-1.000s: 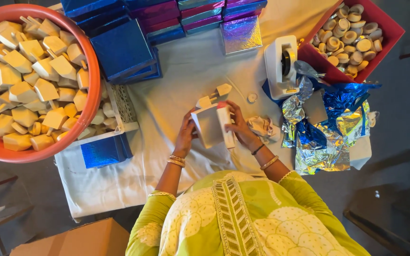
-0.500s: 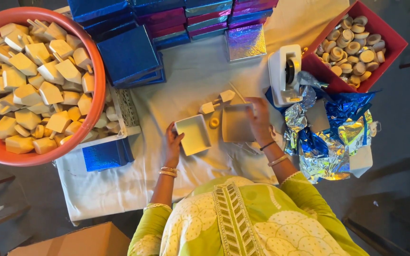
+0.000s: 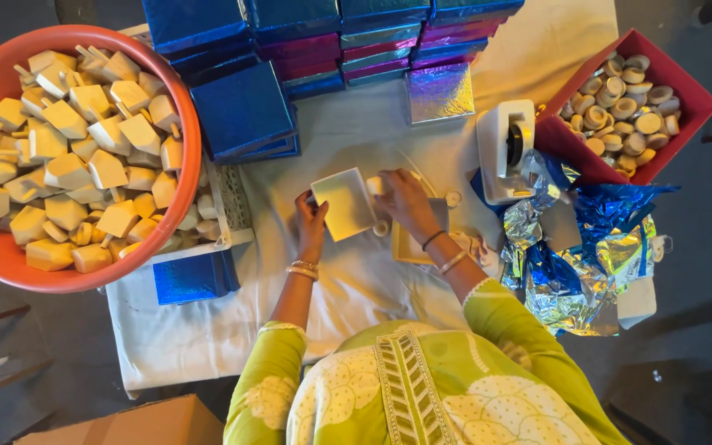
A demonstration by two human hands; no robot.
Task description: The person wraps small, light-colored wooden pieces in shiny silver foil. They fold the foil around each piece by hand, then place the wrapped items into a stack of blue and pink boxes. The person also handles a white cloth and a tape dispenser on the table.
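We see a pale square box tray (image 3: 344,203) tilted near the middle of the white cloth (image 3: 348,288), its open side facing up at us. The left hand (image 3: 311,221) grips its lower left corner, fingers curled around the edge. At three o'clock from the tray, the right hand (image 3: 404,202) lies palm down, fingers bent and reaching to the tray's upper right corner, where they pinch a small pale piece (image 3: 375,186). Under that hand rests a second flat square tray (image 3: 419,244), touching the cloth. A small round pale piece (image 3: 453,199) lies just beside the right hand at three o'clock.

At one to two o'clock from the tray stands a white tape dispenser (image 3: 504,150). Beyond it, at two o'clock, a red box (image 3: 686,91) holds many small round wooden pieces (image 3: 620,107). At four o'clock, crumpled blue and silver foil wrappers (image 3: 578,255) lie in a heap. At twelve o'clock, shiny blue and purple gift boxes (image 3: 339,41) are stacked in rows, with one silvery box (image 3: 439,92) in front and a blue stack (image 3: 243,111) at eleven o'clock. At nine to ten o'clock, a large orange tub (image 3: 183,173) is filled with pale wooden spinning tops (image 3: 67,156). A blue foil box (image 3: 195,277) sits at eight o'clock, near the tub.
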